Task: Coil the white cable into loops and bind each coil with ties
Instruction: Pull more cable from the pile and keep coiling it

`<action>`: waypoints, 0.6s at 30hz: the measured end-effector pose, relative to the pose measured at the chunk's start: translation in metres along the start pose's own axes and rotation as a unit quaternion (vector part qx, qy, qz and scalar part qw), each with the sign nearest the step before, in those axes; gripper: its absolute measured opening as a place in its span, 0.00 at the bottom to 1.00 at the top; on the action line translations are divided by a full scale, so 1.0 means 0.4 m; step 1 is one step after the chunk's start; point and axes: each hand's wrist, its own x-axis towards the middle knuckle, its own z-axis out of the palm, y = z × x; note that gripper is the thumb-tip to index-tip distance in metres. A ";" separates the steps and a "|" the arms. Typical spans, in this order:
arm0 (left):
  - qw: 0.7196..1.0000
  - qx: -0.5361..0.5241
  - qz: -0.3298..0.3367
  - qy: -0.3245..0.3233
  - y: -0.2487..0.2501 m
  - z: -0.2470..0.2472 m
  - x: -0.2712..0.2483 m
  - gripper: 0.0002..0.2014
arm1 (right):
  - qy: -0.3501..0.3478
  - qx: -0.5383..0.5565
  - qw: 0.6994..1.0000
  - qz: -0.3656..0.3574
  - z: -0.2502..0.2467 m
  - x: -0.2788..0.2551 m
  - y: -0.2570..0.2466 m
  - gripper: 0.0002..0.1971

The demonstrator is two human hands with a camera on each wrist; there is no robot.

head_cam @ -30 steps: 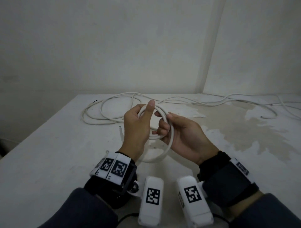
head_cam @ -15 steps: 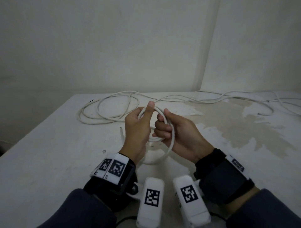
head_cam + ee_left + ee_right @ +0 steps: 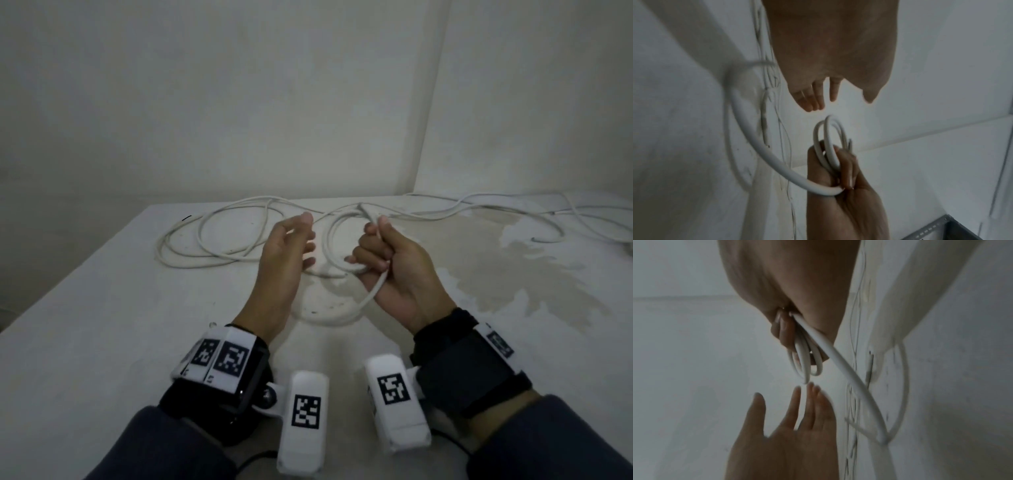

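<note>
My right hand grips a small coil of white cable above the table; its fingers curl round the loops. A slack length of cable hangs from that fist in a curve down to the table. My left hand is just left of the coil, fingers straight and spread, touching nothing. The rest of the white cable lies in loose loops on the table behind the hands. I see no ties.
The white table has a worn, stained patch to the right. More cable trails along the back edge to the far right. Walls meet in a corner behind the table. A grey slotted metal bracket shows in the left wrist view.
My left hand has let go of the coil and drawn away to the left with fingers spread. My right hand has closed into a fist round the loops and moved slightly right.
</note>
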 end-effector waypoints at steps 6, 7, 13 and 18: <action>0.938 0.154 -0.199 -0.239 0.021 -0.017 -0.040 0.25 | 0.061 0.127 0.987 -0.072 -0.058 0.008 -0.067 0.17; 0.909 0.186 -0.245 -0.282 0.021 -0.014 -0.051 0.27 | 0.057 0.137 0.986 -0.073 -0.058 0.008 -0.067 0.17; 0.958 -0.019 -0.248 -0.143 -0.013 -0.008 -0.035 0.13 | 0.013 0.127 0.991 -0.049 -0.030 -0.007 -0.036 0.17; 0.972 -0.153 -0.175 -0.040 -0.010 -0.020 -0.009 0.09 | 0.008 0.076 0.997 -0.030 -0.016 -0.014 -0.028 0.15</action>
